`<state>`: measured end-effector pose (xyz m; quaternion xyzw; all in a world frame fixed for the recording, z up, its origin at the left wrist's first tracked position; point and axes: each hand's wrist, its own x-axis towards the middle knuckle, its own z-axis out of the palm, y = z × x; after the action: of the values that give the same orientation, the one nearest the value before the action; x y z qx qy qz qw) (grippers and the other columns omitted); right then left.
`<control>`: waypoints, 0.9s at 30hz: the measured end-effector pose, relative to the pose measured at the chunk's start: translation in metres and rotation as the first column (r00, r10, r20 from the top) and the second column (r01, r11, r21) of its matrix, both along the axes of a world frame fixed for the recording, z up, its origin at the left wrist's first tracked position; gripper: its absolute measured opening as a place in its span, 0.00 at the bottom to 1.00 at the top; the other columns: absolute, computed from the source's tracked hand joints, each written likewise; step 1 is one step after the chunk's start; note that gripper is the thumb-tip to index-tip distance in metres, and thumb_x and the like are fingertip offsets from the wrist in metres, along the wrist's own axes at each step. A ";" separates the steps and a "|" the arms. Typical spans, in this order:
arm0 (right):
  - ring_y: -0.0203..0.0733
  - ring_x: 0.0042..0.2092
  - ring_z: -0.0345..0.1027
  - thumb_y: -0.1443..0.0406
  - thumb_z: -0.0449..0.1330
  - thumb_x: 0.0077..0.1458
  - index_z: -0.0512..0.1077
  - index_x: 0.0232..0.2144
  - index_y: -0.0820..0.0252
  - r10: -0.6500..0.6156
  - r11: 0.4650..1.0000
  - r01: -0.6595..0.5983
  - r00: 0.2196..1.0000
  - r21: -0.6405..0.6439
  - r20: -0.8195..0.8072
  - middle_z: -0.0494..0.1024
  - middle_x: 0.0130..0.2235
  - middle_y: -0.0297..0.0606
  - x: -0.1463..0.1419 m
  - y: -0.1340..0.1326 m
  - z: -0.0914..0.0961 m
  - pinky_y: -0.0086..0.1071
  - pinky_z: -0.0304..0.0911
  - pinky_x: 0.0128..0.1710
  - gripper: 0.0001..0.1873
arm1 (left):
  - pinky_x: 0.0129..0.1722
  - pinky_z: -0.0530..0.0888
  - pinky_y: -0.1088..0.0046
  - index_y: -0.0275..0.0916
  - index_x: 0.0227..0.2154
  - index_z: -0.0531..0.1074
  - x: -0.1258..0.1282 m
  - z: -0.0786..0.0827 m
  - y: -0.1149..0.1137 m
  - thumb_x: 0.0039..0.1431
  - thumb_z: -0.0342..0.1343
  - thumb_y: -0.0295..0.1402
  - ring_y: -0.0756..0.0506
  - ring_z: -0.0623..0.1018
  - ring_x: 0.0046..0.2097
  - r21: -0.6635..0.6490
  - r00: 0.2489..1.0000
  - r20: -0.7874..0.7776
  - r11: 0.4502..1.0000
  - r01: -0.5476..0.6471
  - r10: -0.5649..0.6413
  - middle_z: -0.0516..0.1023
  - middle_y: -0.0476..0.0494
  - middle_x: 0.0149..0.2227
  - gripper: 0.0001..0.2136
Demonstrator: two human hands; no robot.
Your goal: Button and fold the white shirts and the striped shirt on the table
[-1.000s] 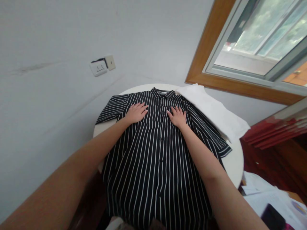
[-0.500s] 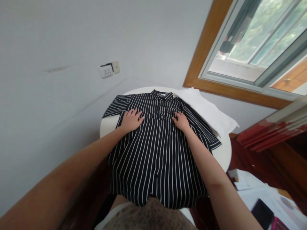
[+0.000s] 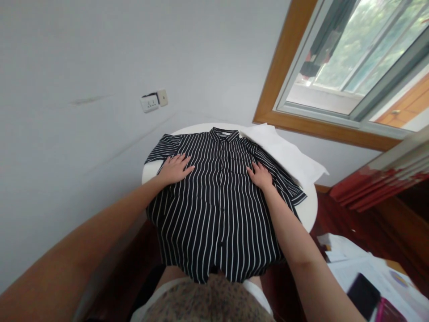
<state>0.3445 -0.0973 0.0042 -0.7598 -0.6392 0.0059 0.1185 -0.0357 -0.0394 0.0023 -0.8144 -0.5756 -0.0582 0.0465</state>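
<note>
A black short-sleeved shirt (image 3: 208, 201) with white stripes lies front up and spread out, its collar toward the wall and its hem hanging over the near edge of the round white table (image 3: 309, 210). My left hand (image 3: 174, 169) rests flat on the left side of the chest, fingers spread. On the opposite side, just below the chest pocket, my right hand (image 3: 260, 175) lies on the cloth with its fingers apart. Neither hand grips the fabric. White folded cloth (image 3: 284, 152) covers part of the right sleeve.
The wall with a socket (image 3: 149, 103) stands behind the table. A wood-framed window (image 3: 330, 127) is at the upper right, with a red and white curtain (image 3: 365, 188) below it. Papers (image 3: 355, 268) and a dark phone (image 3: 363, 295) lie at the lower right.
Both hands have slid outward over the shirt, the left to the left and the right slightly right and nearer me. The camera view has shifted a little.
</note>
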 end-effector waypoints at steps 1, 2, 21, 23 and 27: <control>0.57 0.65 0.49 0.44 0.39 0.62 0.55 0.65 0.56 -0.022 0.999 0.022 1.000 -0.027 -0.007 0.52 0.67 0.47 -0.001 -0.001 0.000 0.52 0.51 0.59 0.36 | 0.64 0.48 0.50 0.39 0.65 0.53 -0.001 0.001 -0.002 0.63 0.30 0.55 0.36 0.51 0.68 -0.012 1.000 -0.002 1.000 -0.002 0.002 0.50 0.38 0.68 0.34; 0.58 0.65 0.47 0.43 0.38 0.62 0.53 0.66 0.56 -0.041 0.998 0.041 0.999 -0.052 -0.011 0.51 0.67 0.46 -0.002 -0.003 0.001 0.54 0.50 0.60 0.38 | 0.64 0.48 0.50 0.40 0.65 0.53 -0.001 0.002 -0.004 0.63 0.30 0.55 0.36 0.51 0.68 -0.021 1.000 -0.004 1.000 -0.001 0.001 0.50 0.38 0.68 0.34; 0.54 0.69 0.32 0.41 0.33 0.62 0.49 0.67 0.49 0.144 0.986 -0.139 0.988 -0.094 0.054 0.43 0.69 0.42 -0.072 0.003 0.008 0.59 0.31 0.63 0.38 | 0.65 0.46 0.52 0.44 0.64 0.56 0.129 0.007 -0.002 0.65 0.32 0.51 0.36 0.50 0.68 -0.052 0.974 0.163 0.985 0.165 -0.154 0.52 0.43 0.68 0.29; 0.54 0.69 0.31 0.41 0.32 0.61 0.48 0.67 0.49 0.152 0.984 -0.145 0.987 -0.102 0.058 0.42 0.69 0.41 -0.072 0.002 0.009 0.59 0.30 0.63 0.38 | 0.66 0.45 0.52 0.44 0.65 0.54 0.127 0.001 -0.003 0.66 0.32 0.50 0.37 0.49 0.68 -0.048 0.976 0.162 0.987 0.156 -0.146 0.51 0.43 0.68 0.29; 0.54 0.69 0.31 0.41 0.32 0.61 0.47 0.67 0.49 0.145 0.985 -0.138 0.987 -0.106 0.063 0.41 0.69 0.42 -0.073 -0.003 0.010 0.59 0.30 0.63 0.39 | 0.66 0.46 0.53 0.44 0.65 0.54 0.117 -0.003 -0.007 0.66 0.32 0.50 0.38 0.50 0.68 -0.024 0.972 0.171 0.985 0.169 -0.163 0.51 0.44 0.68 0.29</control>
<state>0.2715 -0.1004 0.0145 -0.7173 -0.6941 0.0199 0.0565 0.0814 -0.0463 -0.0005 -0.8525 -0.5084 -0.1196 -0.0229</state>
